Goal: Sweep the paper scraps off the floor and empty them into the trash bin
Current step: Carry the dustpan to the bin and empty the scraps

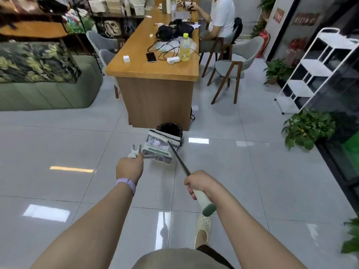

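Floor (pixel 233 171): glossy grey tile, reflecting ceiling lights. Broom (pixel 179 162): metal shaft, matt white and green plastic grip. Dustpan (pixel 158 152): white plastic, holding crumpled paper scraps (pixel 157 143). Table (pixel 155 70): smooth wood. Trash bin (pixel 171 129): black liner.

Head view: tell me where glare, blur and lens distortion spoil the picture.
Head view: bright rectangles of ceiling-light glare dot the glossy floor; the white rack and the sofa bow outward near the edges, which is wide-angle distortion; the shelves at upper left and the plants at the right edge are smeared; the dustpan and the bin at the centre stay fairly sharp.
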The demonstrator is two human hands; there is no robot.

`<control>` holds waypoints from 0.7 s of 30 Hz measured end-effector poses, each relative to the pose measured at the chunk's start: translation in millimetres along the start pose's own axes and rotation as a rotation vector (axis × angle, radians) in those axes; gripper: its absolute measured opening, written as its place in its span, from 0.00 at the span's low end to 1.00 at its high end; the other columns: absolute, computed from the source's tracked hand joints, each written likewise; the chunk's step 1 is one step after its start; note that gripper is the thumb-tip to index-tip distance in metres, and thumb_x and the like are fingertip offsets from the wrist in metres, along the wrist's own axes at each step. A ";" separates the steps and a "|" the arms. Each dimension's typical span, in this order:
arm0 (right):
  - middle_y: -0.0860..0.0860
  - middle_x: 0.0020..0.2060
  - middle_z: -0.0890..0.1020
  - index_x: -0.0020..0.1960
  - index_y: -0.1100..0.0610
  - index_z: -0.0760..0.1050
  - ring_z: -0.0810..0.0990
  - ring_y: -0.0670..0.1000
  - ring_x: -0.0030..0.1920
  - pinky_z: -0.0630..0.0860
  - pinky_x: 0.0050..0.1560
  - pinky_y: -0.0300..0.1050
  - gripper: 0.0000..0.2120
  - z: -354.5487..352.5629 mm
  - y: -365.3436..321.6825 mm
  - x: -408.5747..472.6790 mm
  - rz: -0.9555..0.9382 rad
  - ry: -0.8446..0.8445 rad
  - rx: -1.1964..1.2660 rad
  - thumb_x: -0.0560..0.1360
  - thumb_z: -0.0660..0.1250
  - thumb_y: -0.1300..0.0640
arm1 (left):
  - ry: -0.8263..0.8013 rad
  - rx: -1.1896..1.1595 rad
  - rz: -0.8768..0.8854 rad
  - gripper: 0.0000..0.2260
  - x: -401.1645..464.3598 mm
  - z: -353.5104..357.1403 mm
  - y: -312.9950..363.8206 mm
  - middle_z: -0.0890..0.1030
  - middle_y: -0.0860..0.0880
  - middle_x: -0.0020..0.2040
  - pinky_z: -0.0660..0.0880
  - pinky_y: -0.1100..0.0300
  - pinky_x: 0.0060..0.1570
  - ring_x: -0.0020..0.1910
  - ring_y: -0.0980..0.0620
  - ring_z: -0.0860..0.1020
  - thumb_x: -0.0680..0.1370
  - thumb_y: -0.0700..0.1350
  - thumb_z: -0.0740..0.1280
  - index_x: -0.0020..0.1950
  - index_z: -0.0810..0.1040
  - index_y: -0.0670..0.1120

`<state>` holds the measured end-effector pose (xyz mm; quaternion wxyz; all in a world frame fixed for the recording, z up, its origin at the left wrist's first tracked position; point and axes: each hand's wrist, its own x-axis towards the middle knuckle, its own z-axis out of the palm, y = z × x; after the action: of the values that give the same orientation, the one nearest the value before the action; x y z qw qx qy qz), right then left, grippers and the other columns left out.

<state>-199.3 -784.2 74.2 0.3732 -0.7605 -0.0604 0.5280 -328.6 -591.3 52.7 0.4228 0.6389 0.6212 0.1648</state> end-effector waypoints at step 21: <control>0.53 0.28 0.68 0.42 0.58 0.66 0.64 0.46 0.22 0.60 0.21 0.33 0.09 -209.1 -176.8 211.9 0.102 -0.208 0.268 0.77 0.59 0.69 | 0.049 0.790 0.302 0.19 195.9 152.9 235.4 0.74 0.49 0.33 0.66 0.58 0.32 0.34 0.44 0.74 0.80 0.59 0.59 0.40 0.75 0.46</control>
<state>123.7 -660.3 59.5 0.4356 -0.6474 0.0111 0.6253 -27.9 -429.3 76.4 0.1019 0.8316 0.5459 -0.0107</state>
